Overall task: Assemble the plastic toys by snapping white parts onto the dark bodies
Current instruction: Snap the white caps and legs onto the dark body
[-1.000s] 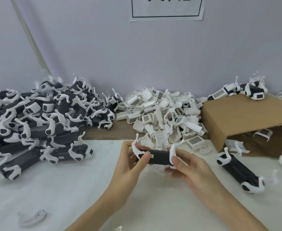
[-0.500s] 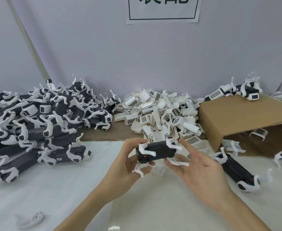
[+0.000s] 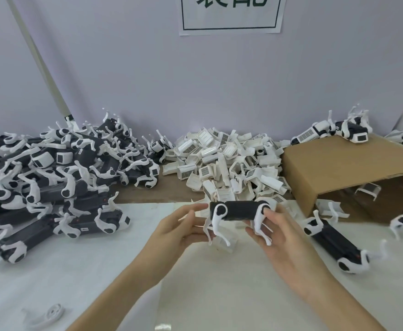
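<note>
Dark plastic toy body (image 3: pixel 237 210) with white legs held above white-covered table (image 3: pixel 76 271), right hand (image 3: pixel 280 237) pinching its rear leg, left hand (image 3: pixel 179 229) loosely spread beside; risks slipping or leg popping off under twist.

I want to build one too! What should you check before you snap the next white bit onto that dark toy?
1. Toy body held steady: ok, right hand grips one end by a white leg.
2. Left hand helping: cannot tell, its fingers reach the other end but the grip is unclear.
3. Legs on: ok on the near side, two white legs show; far side cannot tell.
4. Spare white parts nearby: ok, a pile just behind.
5. End caps fitted: cannot tell.
</note>
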{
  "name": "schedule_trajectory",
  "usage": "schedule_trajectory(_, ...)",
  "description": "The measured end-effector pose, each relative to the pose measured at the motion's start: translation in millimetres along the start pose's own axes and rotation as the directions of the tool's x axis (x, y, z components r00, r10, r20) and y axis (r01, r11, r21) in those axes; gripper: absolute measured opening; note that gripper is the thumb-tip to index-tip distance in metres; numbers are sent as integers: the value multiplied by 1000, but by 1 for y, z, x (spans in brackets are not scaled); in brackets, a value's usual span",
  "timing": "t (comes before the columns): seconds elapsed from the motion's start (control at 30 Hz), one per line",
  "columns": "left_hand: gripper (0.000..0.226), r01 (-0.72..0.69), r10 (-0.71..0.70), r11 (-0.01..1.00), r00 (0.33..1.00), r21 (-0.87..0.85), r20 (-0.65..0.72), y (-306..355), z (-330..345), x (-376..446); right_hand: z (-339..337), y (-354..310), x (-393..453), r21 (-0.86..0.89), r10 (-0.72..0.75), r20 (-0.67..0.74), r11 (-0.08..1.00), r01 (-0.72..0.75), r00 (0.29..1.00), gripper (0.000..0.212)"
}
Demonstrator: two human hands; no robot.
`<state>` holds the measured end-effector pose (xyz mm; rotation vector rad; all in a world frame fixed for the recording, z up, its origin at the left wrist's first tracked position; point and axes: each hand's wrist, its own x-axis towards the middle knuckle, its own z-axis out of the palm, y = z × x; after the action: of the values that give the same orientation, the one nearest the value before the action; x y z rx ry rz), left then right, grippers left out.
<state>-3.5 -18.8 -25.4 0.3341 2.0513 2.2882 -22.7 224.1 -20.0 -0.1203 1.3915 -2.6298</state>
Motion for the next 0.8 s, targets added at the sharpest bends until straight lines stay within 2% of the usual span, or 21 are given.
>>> schedule_trajectory(0.03, 39, 39, -38, 998, 999, -51, 9, 2, 4, 0, -1, 0, 0, -45, -6, 35, 999, 7, 999, 28)
schedule_trajectory(0.07, 42, 47, -47, 999, 999, -18, 5, 3, 8, -1, 0, 1, -2, -108, -3, 65, 994, 11, 998, 37)
schedule_trajectory(0.13, 40, 4, 7, 977, 999, 215, -53, 2, 15, -5, 2, 5, -4, -232, 5, 96, 972, 18, 995, 46)
schedule_trajectory(0.2, 38, -57, 95, 939, 991, 340, -95, -1, 17, -8, 3, 11, -6, -330, -16, 95, 943, 47, 995, 45)
schedule_trajectory(0.33, 47, -106, 139, 945, 987, 309, -84, -2, 15, -9, 4, 13, -8, -375, -91, 123, 918, 131, 988, 40)
schedule_trajectory(0.43, 48, -135, 203, 888, 973, 439, -111, -3, 17, -6, 5, 11, -7, -413, -155, 102, 892, 183, 983, 46)
schedule_trajectory(0.5, 52, -199, 351, 730, 930, 654, -108, -6, 19, -6, 6, 14, -8, -439, -201, 68, 874, 210, 977, 54)
schedule_trajectory(0.57, 56, -268, 500, 455, 866, 849, 6, -11, 18, -5, 7, 18, -9, -454, -222, 50, 864, 220, 974, 58)
schedule_trajectory(0.6, 55, -283, 546, 365, 837, 887, 43, -14, 17, -4, 7, 20, -10, -455, -223, 67, 861, 229, 972, 57)
schedule_trajectory(0.63, 51, -280, 571, 347, 820, 895, 36, -15, 15, -3, 8, 21, -10, -420, -219, 105, 875, 242, 970, 55)
schedule_trajectory(0.67, 47, -265, 571, 392, 821, 881, -7, -15, 13, -3, 8, 21, -10, -355, -207, 154, 901, 250, 966, 51)
schedule_trajectory(0.73, 42, -231, 484, 592, 868, 772, -111, -12, 11, -2, 8, 19, -11, -235, -171, 212, 947, 220, 962, 45)
schedule_trajectory(0.77, 40, -211, 407, 701, 903, 681, -139, -9, 12, -2, 9, 18, -11, -264, -182, 224, 934, 240, 957, 41)
schedule_trajectory(0.8, 37, -197, 348, 782, 925, 592, -152, -8, 14, -3, 8, 17, -11, -373, -208, 235, 882, 286, 949, 38)
